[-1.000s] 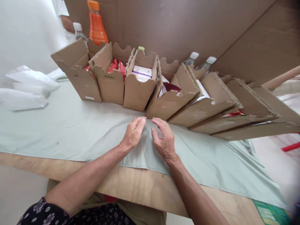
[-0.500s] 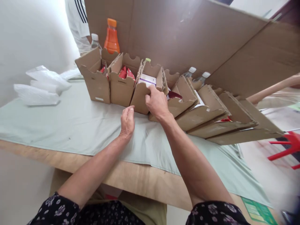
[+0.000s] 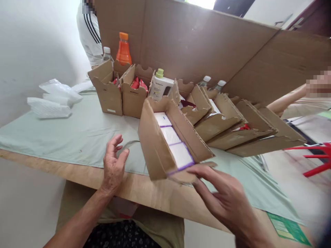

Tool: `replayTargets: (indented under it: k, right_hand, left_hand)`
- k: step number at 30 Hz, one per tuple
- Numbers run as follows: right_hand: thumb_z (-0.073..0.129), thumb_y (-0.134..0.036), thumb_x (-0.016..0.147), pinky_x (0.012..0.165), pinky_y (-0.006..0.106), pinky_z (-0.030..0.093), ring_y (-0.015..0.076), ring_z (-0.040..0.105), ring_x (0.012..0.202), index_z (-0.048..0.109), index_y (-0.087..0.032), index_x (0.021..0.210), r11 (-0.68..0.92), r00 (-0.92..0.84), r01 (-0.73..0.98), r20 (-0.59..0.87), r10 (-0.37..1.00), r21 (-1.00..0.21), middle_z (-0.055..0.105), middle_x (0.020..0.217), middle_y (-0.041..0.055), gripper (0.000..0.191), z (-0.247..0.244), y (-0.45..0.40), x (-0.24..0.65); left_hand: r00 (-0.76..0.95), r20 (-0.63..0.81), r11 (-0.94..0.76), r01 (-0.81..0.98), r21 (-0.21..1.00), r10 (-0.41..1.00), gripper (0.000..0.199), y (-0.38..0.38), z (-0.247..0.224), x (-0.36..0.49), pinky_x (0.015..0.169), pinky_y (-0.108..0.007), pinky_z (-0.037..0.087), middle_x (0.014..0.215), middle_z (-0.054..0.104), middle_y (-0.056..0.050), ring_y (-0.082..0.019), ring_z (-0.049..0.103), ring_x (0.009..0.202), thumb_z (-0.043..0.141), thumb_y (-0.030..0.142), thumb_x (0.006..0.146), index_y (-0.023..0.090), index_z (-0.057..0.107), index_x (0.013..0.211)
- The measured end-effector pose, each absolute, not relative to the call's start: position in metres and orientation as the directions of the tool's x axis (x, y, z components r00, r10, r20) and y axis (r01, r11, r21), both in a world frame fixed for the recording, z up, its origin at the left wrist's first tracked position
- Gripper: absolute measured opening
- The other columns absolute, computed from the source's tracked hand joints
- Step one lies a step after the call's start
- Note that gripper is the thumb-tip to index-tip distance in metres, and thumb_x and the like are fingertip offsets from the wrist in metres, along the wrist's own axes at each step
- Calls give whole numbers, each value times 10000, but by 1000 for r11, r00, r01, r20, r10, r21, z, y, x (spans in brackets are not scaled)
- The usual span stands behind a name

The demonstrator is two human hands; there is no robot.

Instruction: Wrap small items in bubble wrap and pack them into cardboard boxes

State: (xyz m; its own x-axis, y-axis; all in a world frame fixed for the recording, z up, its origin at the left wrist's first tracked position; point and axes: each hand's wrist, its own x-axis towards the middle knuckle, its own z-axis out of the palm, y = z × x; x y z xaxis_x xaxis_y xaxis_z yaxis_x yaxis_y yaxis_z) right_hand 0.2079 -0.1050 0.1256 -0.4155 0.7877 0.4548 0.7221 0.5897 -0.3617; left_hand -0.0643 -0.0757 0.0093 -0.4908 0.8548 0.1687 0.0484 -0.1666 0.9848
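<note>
A cardboard box (image 3: 155, 148) with an open top stands out in front of the row, tilted towards me. Inside it lie white packages with purple edges (image 3: 181, 155). My right hand (image 3: 222, 196) pinches the box's near rim between thumb and fingers. To the left of the box, my left hand (image 3: 113, 162) is held above the cloth with its fingers apart and nothing in it. Behind the box, a white bottle with a green cap (image 3: 161, 86) shows between neighbouring cardboard boxes.
More cardboard boxes (image 3: 134, 103) stand in a row before a tall cardboard panel (image 3: 176, 38). An orange bottle (image 3: 123, 51) rises behind them. Wrapped white packs (image 3: 49, 107) lie at the left. One person (image 3: 89, 34) is behind; another's arm (image 3: 287, 100) is at the right.
The box with white packages has come out of the row towards me, held by my right hand. The white bottle behind is now exposed. My left hand has moved left and nearer, its fingers spread.
</note>
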Motion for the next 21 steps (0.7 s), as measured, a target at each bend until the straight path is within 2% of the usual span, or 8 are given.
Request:
replayTargets:
  k: [2,3,6,7,9,12,15,21]
  right_hand:
    - [606,-248,934,557,226,526,147,726,646,756,-279,1015,527,-335,754,460,822,-393,788,837,-6,173,124,-126,247]
    - [625,-260,919,574,230,552,166,752,708,770,-285,1024,435,-210,788,475,855,-434,797,878,5,180,120,-134,264]
    - [686,-356,915,759,310,646,255,777,1031,697,-298,1335,169,234,690,437,869,-704,783,1191,78,424,99,-150,304]
    - [699,-404,917,814,347,657,274,762,1099,617,-302,1451,148,290,602,388,875,-785,747,1296,101,550,89,-154,312]
    - [715,-497,902,843,376,664,287,758,1113,537,-295,1527,169,206,475,296,933,-864,708,1373,128,681,67,-159,317]
    - [743,-589,851,807,376,657,301,771,1031,698,-228,1286,135,52,516,188,981,-846,775,1209,143,567,36,-155,306]
    - [753,-650,804,741,396,627,309,770,908,730,-201,1022,46,132,591,153,979,-805,807,995,127,500,19,-136,288]
    - [797,-621,658,676,397,553,296,733,810,640,-209,933,12,262,580,201,944,-815,770,888,115,520,40,-66,256]
  left_hand:
    - [-443,208,-186,93,978,872,537,-83,6,-65,1122,-481,483,1450,610,-114,-308,578,1352,704,326,882,244,597,1402]
    - [-407,236,-212,104,972,882,570,-87,4,-63,1134,-481,477,1488,586,-114,-311,559,1380,705,311,882,252,576,1434]
    - [-247,316,-302,94,949,916,662,-100,2,-51,1192,-491,441,1597,500,-114,-320,495,1463,671,262,897,275,491,1534]
    - [-187,327,-314,93,945,927,684,-104,2,-46,1212,-501,422,1610,489,-117,-325,483,1475,660,250,901,274,467,1556]
    - [-89,320,-309,111,944,943,703,-111,2,-36,1232,-521,399,1590,515,-130,-338,492,1467,663,241,894,259,458,1566]
    - [-46,273,-265,125,956,961,709,-116,1,-23,1214,-534,424,1479,606,-142,-345,550,1405,675,236,875,230,468,1553]
    - [-71,249,-242,97,965,966,760,-109,3,-15,1208,-547,427,1461,614,-153,-350,548,1404,661,226,863,212,415,1582]
    - [8,254,-253,120,960,967,797,-45,27,-21,1221,-532,419,1555,547,-172,-350,501,1460,668,268,831,174,405,1578]
